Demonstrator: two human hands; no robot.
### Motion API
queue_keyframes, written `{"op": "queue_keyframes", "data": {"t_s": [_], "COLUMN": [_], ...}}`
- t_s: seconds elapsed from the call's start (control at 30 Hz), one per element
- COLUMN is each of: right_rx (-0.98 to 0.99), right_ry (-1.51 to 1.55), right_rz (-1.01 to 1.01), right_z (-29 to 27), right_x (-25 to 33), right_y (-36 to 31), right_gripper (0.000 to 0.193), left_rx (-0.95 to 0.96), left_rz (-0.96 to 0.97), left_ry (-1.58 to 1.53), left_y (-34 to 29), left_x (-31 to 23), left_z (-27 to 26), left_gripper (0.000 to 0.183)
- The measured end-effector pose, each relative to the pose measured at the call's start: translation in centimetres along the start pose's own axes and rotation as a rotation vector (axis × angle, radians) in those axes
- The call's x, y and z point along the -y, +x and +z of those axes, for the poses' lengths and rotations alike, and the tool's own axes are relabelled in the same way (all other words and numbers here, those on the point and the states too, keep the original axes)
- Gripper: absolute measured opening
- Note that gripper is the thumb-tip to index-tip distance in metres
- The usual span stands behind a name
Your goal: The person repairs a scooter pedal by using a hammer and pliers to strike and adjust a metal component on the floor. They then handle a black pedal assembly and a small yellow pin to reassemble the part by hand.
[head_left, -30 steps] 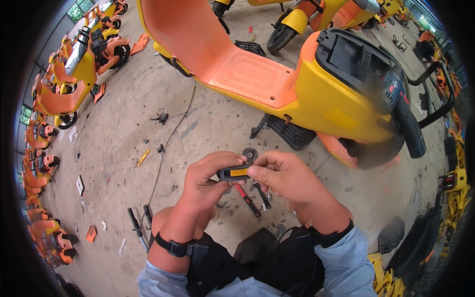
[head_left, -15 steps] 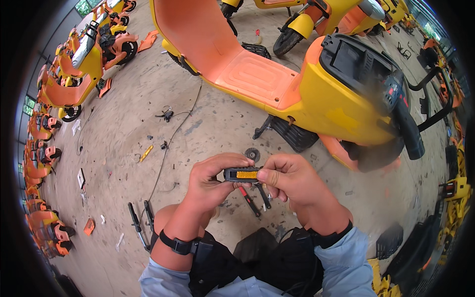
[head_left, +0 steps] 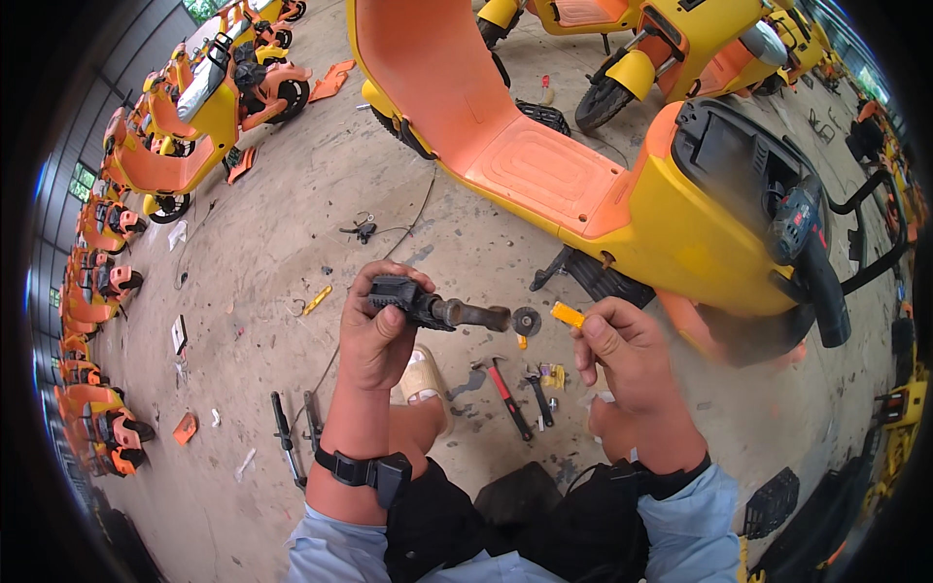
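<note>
My left hand [head_left: 374,335] is wrapped around a black pedal [head_left: 406,299] with a worn metal crank arm [head_left: 471,315] sticking out to the right. Between thumb and fingers, my right hand [head_left: 630,358] pinches a small yellow reflector strip [head_left: 568,314], apart from the pedal. A dark round disc [head_left: 527,322] lies on the floor in the gap between my hands. Below them on the floor are a red-and-black hammer [head_left: 507,396] and a dark wrench [head_left: 540,396], beside a small yellow piece [head_left: 553,376].
A yellow-and-orange scooter [head_left: 622,199] stands just ahead, with a power drill [head_left: 797,222] resting on its right end. Rows of scooters line the left and far sides. A cable [head_left: 420,216], a yellow strip [head_left: 317,299] and orange scraps are scattered on the concrete floor.
My hands have moved apart. The yellow reflector has come off the pedal and is now in my right hand. The left hand has turned the pedal, bringing its crank arm into view.
</note>
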State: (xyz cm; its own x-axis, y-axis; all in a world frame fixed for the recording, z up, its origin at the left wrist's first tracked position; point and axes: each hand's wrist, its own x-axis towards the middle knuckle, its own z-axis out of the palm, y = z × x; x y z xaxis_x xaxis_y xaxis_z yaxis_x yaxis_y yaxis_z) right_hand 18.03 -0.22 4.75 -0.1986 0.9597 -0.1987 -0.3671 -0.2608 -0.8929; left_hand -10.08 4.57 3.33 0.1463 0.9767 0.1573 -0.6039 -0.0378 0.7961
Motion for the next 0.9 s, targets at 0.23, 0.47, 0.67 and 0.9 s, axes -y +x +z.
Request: {"op": "queue_keyframes", "data": {"t_s": [0.23,0.47,0.67,0.9], "right_rx": [0.074,0.099,0.081,0.111], "right_ry": [-0.106,-0.162,-0.208,-0.253], "right_rz": [0.031,0.120,0.146,0.055], "right_z": [3.6,3.4,3.1,2.7], "right_x": [0.4,0.5,0.0,-0.6], "right_y": [0.1,0.6,1.2,1.4], "right_gripper": [0.023,0.026,0.027,0.020], "left_rx": [0.197,0.240,0.339,0.369], "left_rz": [-0.028,0.052,0.056,0.213], "left_ry": [0.094,0.367,0.406,0.579], "left_y": [-0.1,0.2,0.5,0.7], "left_x": [1.6,2.1,2.1,2.2], "left_z": [0.3,1.8,1.9,1.5], "left_gripper": [0.052,0.049,0.041,0.042]}}
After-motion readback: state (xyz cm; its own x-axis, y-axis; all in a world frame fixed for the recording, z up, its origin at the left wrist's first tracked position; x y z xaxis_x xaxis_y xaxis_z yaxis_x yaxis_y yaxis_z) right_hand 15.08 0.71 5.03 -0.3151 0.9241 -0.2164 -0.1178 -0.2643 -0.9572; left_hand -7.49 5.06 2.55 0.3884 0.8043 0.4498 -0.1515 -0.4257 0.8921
